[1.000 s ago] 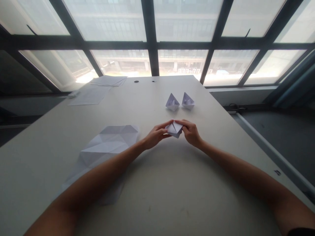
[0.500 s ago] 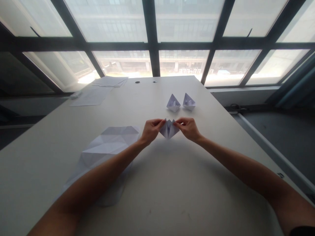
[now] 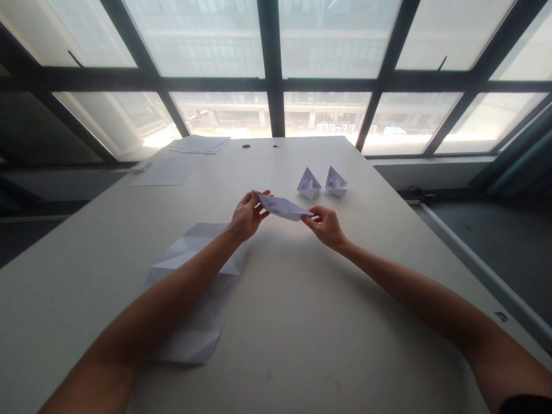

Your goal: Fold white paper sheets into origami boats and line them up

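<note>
Between my hands a white folded paper boat (image 3: pixel 284 208) is held above the table, stretched out long and slightly tilted down to the right. My left hand (image 3: pixel 249 215) grips its left end with thumb and fingers. The right tip is pinched by my right hand (image 3: pixel 324 226). Just beyond stand two finished-looking paper boats, one (image 3: pixel 309 184) behind my right hand and another (image 3: pixel 336 182) to its right. Under my left forearm lies a large creased sheet of paper (image 3: pixel 202 293), partly hidden by the arm.
The white table (image 3: pixel 328 322) reaches to the windows. Flat paper sheets (image 3: pixel 161 171) lie at its far left, with more sheets (image 3: pixel 200 144) behind them. Two round holes sit near the far edge. A blue curtain (image 3: pixel 517 138) hangs at the right.
The folded paper has been pulled from a compact pointed shape into a long boat form. My left hand has moved left and up; my right hand holds the other end.
</note>
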The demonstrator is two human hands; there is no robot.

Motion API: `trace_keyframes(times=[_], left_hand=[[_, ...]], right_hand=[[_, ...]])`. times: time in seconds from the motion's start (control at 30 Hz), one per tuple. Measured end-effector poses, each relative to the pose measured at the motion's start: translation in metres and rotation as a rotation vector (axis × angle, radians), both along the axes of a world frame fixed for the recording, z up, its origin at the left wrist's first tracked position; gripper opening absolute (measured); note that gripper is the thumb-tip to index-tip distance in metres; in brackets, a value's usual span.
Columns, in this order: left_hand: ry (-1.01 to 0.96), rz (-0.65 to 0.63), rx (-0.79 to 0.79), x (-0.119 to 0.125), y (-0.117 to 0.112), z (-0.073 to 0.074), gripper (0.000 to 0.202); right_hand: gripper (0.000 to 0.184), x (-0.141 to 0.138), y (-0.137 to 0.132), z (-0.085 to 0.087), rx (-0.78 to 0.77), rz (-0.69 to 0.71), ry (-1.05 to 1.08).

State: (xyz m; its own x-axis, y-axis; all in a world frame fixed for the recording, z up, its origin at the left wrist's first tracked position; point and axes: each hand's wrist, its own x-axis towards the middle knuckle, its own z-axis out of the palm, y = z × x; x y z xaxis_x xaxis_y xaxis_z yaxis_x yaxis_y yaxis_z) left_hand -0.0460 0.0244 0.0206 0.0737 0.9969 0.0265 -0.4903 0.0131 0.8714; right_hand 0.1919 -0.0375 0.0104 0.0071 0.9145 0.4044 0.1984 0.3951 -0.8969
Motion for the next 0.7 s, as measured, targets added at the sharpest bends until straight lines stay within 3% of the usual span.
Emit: trace_keyframes(times=[0.1, 0.2, 0.3, 0.5, 0.7], left_hand=[[0.068, -0.074, 0.007, -0.002, 0.003, 0.002, 0.024], [0.14, -0.173, 0.013, 0.0, 0.007, 0.004, 0.025], [0.177, -0.212, 0.016, 0.002, 0.01, 0.006, 0.029], [0.345, -0.28, -0.018, -0.007, 0.014, 0.002, 0.039], [0.638, 0.052, -0.101, -0.021, 0.049, -0.006, 0.02]], right_hand=[[0.047, -0.007, 0.009, 0.013, -0.07, 0.09, -0.035], [0.033, -0.02, 0.028, 0.02, -0.147, 0.066, -0.18], [0.012, -0.037, 0.047, 0.017, -0.218, 0.127, -0.3], [0.006, -0.06, 0.078, 0.001, -0.272, -0.092, -0.176], [0.01, -0.073, 0.109, -0.001, -0.292, -0.148, -0.265]])
